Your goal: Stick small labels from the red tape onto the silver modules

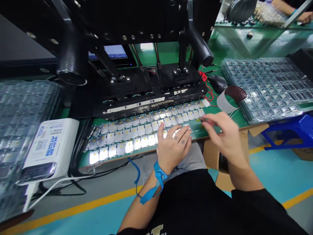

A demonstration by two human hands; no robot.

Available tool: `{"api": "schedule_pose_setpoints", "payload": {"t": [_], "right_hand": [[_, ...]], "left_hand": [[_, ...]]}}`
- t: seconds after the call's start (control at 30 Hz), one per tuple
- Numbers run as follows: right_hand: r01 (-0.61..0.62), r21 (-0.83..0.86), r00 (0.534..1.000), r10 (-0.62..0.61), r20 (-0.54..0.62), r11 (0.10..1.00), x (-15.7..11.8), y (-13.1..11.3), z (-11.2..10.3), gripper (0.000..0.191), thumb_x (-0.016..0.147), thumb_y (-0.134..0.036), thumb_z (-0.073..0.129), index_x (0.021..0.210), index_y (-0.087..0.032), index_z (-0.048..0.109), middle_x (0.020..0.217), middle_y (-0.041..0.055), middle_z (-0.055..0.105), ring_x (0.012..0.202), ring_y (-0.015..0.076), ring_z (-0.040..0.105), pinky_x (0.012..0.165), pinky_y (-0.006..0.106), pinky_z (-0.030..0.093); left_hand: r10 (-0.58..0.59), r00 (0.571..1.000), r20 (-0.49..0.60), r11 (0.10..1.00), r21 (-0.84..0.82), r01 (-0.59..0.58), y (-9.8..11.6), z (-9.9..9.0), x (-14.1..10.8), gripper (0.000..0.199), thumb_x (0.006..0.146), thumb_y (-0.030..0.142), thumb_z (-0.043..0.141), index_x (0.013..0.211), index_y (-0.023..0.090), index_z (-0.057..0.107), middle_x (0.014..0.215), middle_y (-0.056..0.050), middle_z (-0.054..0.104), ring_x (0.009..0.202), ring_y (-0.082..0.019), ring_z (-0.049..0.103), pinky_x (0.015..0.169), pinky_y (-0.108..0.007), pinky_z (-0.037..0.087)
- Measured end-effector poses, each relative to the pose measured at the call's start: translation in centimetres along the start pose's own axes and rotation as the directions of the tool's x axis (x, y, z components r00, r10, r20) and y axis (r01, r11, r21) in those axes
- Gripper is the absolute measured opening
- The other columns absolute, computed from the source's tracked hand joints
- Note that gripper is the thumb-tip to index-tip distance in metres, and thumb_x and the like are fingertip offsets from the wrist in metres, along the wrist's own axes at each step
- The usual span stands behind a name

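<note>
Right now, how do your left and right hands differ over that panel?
Your left hand wears a blue anti-static wrist strap; your right hand shows none. The left lies low on the silver modules; the right is raised, its fingers pinched together. Both are bare, over the same green circuit panel.

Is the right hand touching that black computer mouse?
Apart. The head view shows green bench mat between the right hand and the black computer mouse.

Green bench [238, 119]: plastic trays [266, 88], circuit-board rows [132, 137], mouse [217, 83], white box [50, 150].
</note>
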State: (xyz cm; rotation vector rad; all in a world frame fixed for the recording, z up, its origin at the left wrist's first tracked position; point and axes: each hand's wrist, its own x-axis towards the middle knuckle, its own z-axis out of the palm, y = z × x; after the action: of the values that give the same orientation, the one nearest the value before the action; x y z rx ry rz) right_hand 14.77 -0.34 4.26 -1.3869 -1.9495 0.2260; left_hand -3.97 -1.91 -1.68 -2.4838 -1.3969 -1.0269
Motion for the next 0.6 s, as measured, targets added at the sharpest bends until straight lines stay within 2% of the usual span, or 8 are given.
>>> {"api": "schedule_pose_setpoints", "payload": {"t": [0.07, 0.13, 0.27, 0.4, 0.5, 0.6], "right_hand": [[-0.078, 0.034, 0.996, 0.077, 0.048, 0.996, -1.8, 0.1, 2.4, 0.023, 0.093, -0.026, 0.056, 0.113, -0.035, 0.062, 0.086, 0.0003, 0.064, 0.08, 0.0177, 0.062, 0.073, 0.038, 0.053], [-0.133, 0.014, 0.989, 0.131, 0.06, 0.991, -2.3, 1.0, 3.8, 0.022, 0.092, -0.03, 0.058, 0.113, -0.032, 0.064, 0.085, 0.0013, 0.065, 0.083, 0.0192, 0.062, 0.076, 0.039, 0.052], [-0.15, -0.087, 0.985, 0.156, 0.068, 0.985, -1.9, 2.0, 4.8, 0.02, 0.092, -0.038, 0.058, 0.107, -0.028, 0.067, 0.087, 0.0031, 0.067, 0.085, 0.0221, 0.06, 0.077, 0.042, 0.048], [-0.16, -0.131, 0.983, 0.17, 0.067, 0.978, -2.3, 1.2, 5.3, 0.025, 0.092, -0.04, 0.058, 0.111, -0.026, 0.066, 0.086, 0.0037, 0.067, 0.085, 0.023, 0.059, 0.076, 0.043, 0.045], [-0.158, -0.002, 0.986, 0.158, 0.055, 0.987, -2.8, 0.7, 4.0, 0.022, 0.092, -0.037, 0.058, 0.111, -0.03, 0.066, 0.088, 0.0019, 0.067, 0.083, 0.0196, 0.061, 0.073, 0.04, 0.049], [-0.098, 0.098, 0.994, 0.102, -0.046, 0.99, -1.2, 1.8, -0.1, 0.014, 0.092, -0.03, 0.058, 0.103, -0.032, 0.067, 0.089, -0.0014, 0.067, 0.08, 0.0145, 0.062, 0.071, 0.034, 0.052]], "left_hand": [[-0.007, 1.0, 0.006, 1.0, -0.006, 0.007, 0.0, -0.1, 0.0, 0.021, 0.089, 0.024, 0.064, 0.11, 0.025, 0.067, 0.115, 0.002, 0.074, 0.104, -0.023, 0.066, 0.121, -0.058, 0.013], [-0.006, 1.0, 0.006, 1.0, -0.012, 0.006, -0.1, -0.1, -0.1, 0.021, 0.089, 0.025, 0.063, 0.11, 0.026, 0.067, 0.115, 0.002, 0.074, 0.105, -0.024, 0.066, 0.12, -0.06, 0.013], [0.002, 1.0, 0.008, 1.0, -0.009, -0.001, -0.2, 0.0, -0.2, 0.022, 0.089, 0.024, 0.064, 0.111, 0.026, 0.067, 0.114, 0.003, 0.074, 0.104, -0.024, 0.066, 0.12, -0.059, 0.013], [0.012, 1.0, 0.003, 1.0, 0.02, -0.012, -0.2, 0.1, -0.1, 0.022, 0.088, 0.024, 0.065, 0.11, 0.025, 0.067, 0.113, 0.003, 0.074, 0.103, -0.024, 0.066, 0.12, -0.056, 0.013], [0.02, 1.0, 0.004, 0.999, 0.03, -0.02, -0.2, 0.0, -0.1, 0.023, 0.088, 0.024, 0.065, 0.111, 0.025, 0.067, 0.115, 0.002, 0.074, 0.103, -0.024, 0.066, 0.119, -0.056, 0.016], [0.045, 0.999, -0.003, 0.998, 0.033, -0.045, -0.3, -0.2, -0.2, 0.025, 0.086, 0.023, 0.067, 0.111, 0.026, 0.067, 0.118, 0.002, 0.073, 0.104, -0.023, 0.065, 0.12, -0.054, 0.018]]}}
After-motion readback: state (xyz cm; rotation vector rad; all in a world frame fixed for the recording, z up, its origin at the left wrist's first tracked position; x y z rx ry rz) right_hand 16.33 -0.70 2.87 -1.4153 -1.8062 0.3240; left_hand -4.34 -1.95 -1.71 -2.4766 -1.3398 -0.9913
